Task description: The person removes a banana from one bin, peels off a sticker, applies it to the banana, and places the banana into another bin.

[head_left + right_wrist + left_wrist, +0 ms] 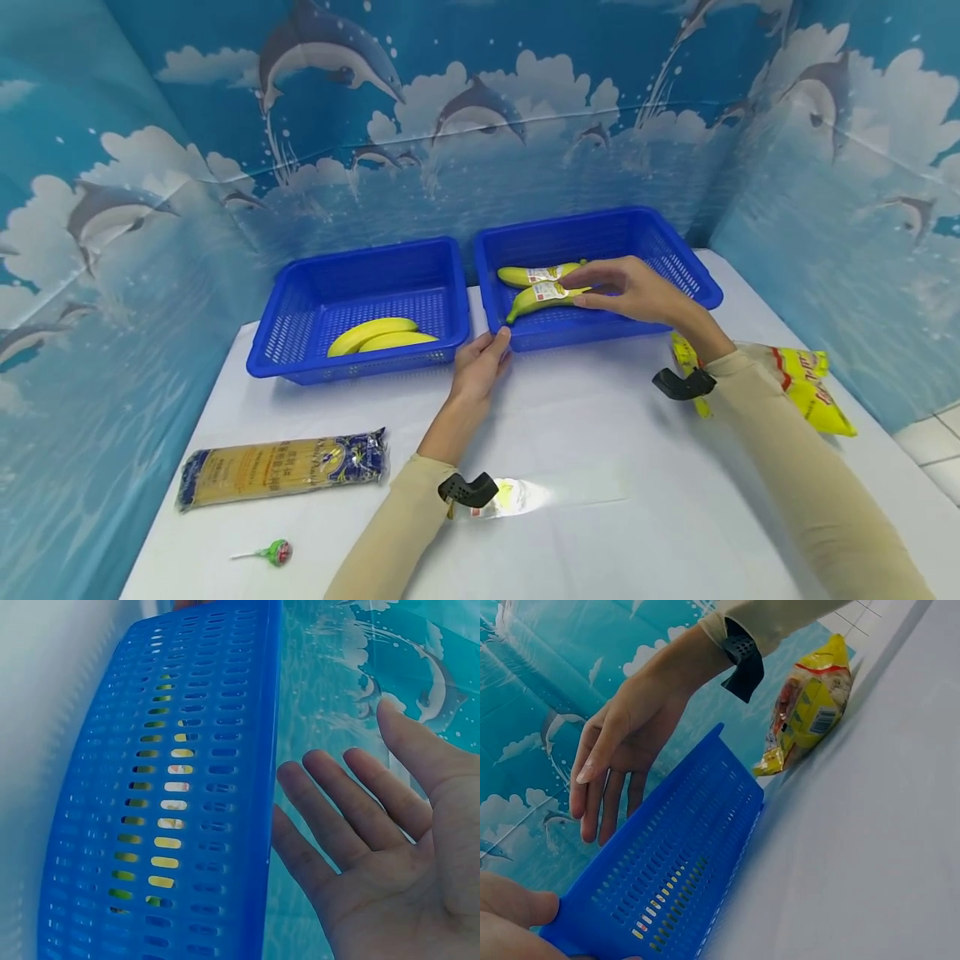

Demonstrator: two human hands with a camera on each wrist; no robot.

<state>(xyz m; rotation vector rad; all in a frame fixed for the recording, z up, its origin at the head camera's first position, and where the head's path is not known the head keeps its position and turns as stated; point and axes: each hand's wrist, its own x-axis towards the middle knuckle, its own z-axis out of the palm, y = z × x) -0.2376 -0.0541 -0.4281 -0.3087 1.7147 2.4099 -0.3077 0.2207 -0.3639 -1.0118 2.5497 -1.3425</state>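
My left hand [476, 371] grips the front left corner of the right blue basket [592, 333], its thumb on the rim in the left wrist view. Inside that basket lie two yellow-green bananas [531, 303] with white labels, side by side. Over their right ends hovers my right hand [637, 287], and in the head view it covers part of them. Its fingers are spread and relaxed with nothing in them in the right wrist view, beside the basket rim [266, 787]. Through the basket's slots, bits of banana [165, 862] show.
To the left stands a second blue basket [352, 258] holding yellow bananas [371, 332]. A pack of noodles [281, 468] and a lollipop [279, 552] lie at the front left. A clear wrapper [510, 497] lies near the left forearm; a yellow snack bag [813, 392] is behind the right forearm.
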